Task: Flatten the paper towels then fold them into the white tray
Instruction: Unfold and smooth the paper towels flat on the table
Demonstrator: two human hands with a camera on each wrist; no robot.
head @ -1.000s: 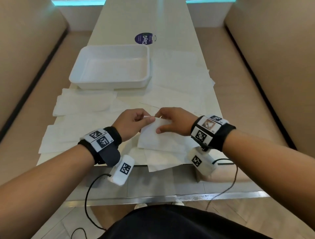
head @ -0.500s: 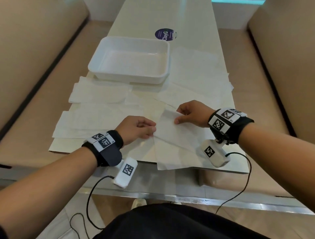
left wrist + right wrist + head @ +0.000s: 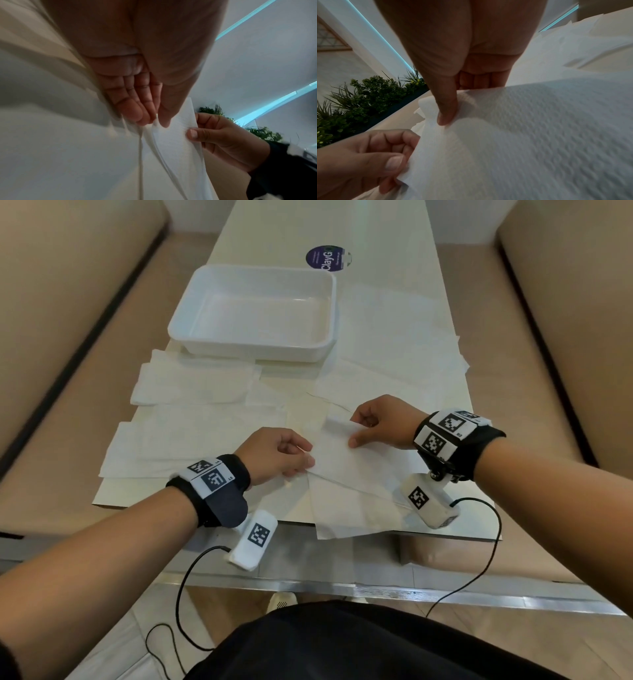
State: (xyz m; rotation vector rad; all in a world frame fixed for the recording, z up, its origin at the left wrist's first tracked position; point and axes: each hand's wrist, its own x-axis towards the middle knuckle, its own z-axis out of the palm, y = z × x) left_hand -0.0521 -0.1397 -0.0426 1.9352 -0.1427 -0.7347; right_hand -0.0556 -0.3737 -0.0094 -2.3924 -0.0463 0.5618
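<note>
A white embossed paper towel (image 3: pixel 346 463) (image 3: pixel 530 135) (image 3: pixel 178 134) lies near the table's front edge. My left hand (image 3: pixel 306 462) (image 3: pixel 154 121) pinches its left corner between thumb and fingers. My right hand (image 3: pixel 354 429) (image 3: pixel 447 119) pinches its far corner, thumb on top. The sheet is stretched between the two hands, a little above the table. The white tray (image 3: pixel 191 306) stands empty at the far left of the table. Several more paper towels (image 3: pixel 195 388) lie flat between the tray and my hands.
More flattened towels (image 3: pixel 394 337) lie right of the tray, and one (image 3: pixel 346 518) hangs over the table's front edge. A round purple sticker (image 3: pixel 325 260) sits beyond the tray. Beige benches (image 3: pixel 582 337) flank the narrow table. Camera cables hang below both wrists.
My hands have drawn apart, the right one going further away and to the right, stretching the towel out. The head view has shifted so the table sits further right in the picture.
</note>
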